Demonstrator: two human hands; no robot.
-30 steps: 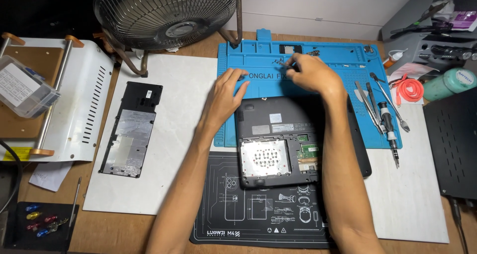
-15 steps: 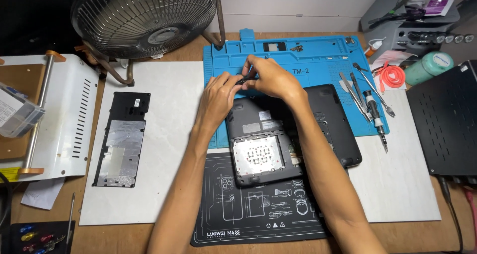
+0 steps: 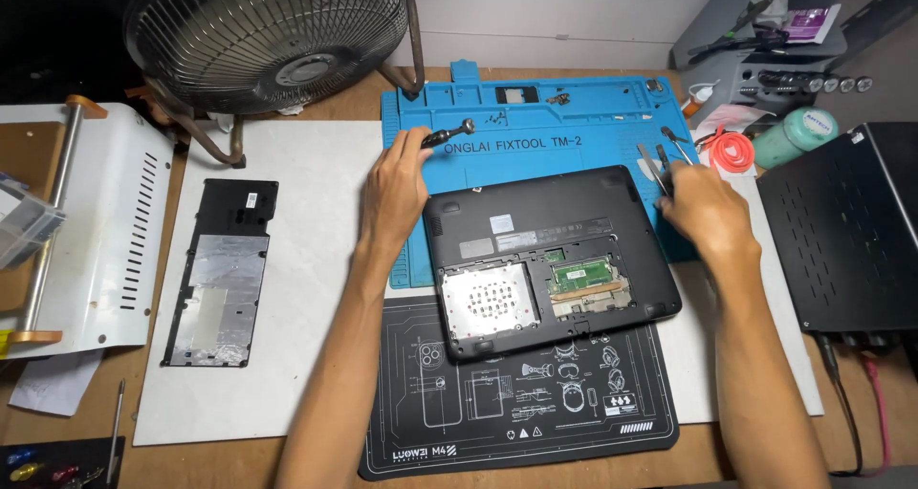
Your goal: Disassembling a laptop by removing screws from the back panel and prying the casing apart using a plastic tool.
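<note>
Covering the wooden bench [image 3: 316, 460], mats [image 3: 535, 135] underlie the laptop [image 3: 535, 217].

Both my forearms bare, reaching forward from bottom of view, spread well apart. My left hand [image 3: 394, 188] palm down, fingers curled, thumb and forefinger pinched closed at top. My right hand [image 3: 703, 212] knuckles up, fingers bent in loose fist, fingertips pointing forward. Wrists straight, hands not touching.

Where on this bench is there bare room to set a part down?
Bare white sheet between the removed black cover panel and the left hand; bare blue mat above the laptop. Crowded near the right hand, among the tools.
</note>
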